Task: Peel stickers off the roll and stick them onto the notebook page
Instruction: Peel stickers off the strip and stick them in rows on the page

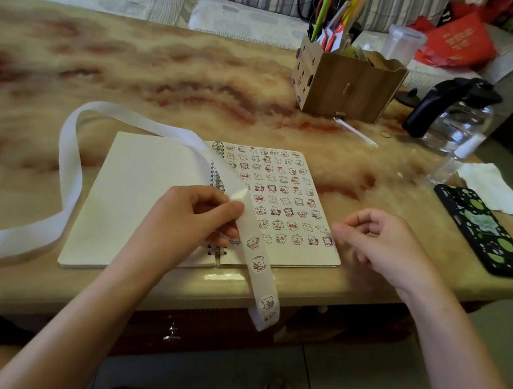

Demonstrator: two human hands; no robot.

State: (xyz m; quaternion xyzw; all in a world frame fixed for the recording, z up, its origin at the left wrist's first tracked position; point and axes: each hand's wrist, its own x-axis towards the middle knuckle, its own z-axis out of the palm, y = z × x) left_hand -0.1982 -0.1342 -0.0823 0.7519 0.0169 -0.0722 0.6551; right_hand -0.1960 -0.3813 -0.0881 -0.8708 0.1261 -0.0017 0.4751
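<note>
Left grip (194,215) pinched the strip (248,225) lying across the notebook (140,186); right grip (381,242) curled at its right edge, contents unclear. Stickers (258,264) seemed flimsy, tacky: lift by an edge

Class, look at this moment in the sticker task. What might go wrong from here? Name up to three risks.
1. The sticker strip hangs over the edge of the table. If the pinch of the left hand loosens, it may slide off.
2. The right page is nearly full, so a new sticker may overlap others or the edge.
3. The strip's peeled length crosses the spiral binding and might snag.
</note>
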